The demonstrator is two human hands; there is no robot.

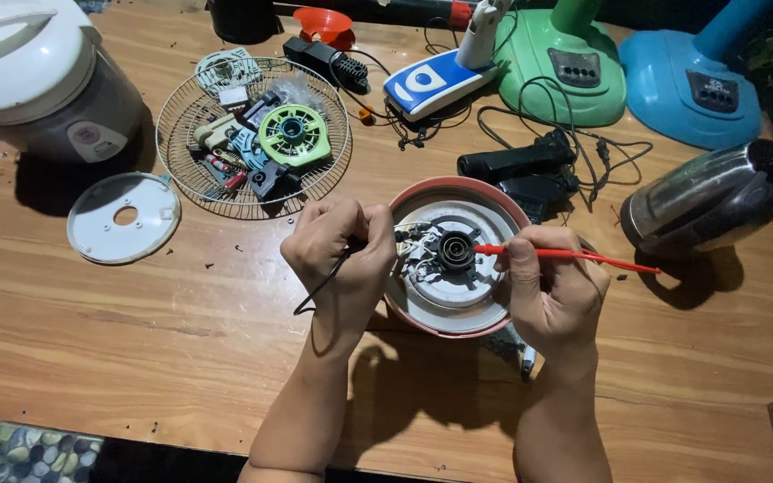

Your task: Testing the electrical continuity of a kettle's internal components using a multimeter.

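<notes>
Right now our right hand [555,291] pinches a red probe [530,252] between closed fingers, its tip laid on the black connector [455,250] at the centre of the round kettle base [422,309], so the point stays steady on the contact. Our left hand [337,259] is curled shut around a black probe [353,245], whose black lead [319,288] loops down past the wrist; it meets the wiring on the base's left side. The base lies upturned near the middle of the table [136,340], between both hands, which brace against it. Toward the right edge a steel kettle body [709,201] lies on its side. Near the far left corner sit a wire fan guard [252,134] holding loose parts and a white rice cooker [33,76].
</notes>
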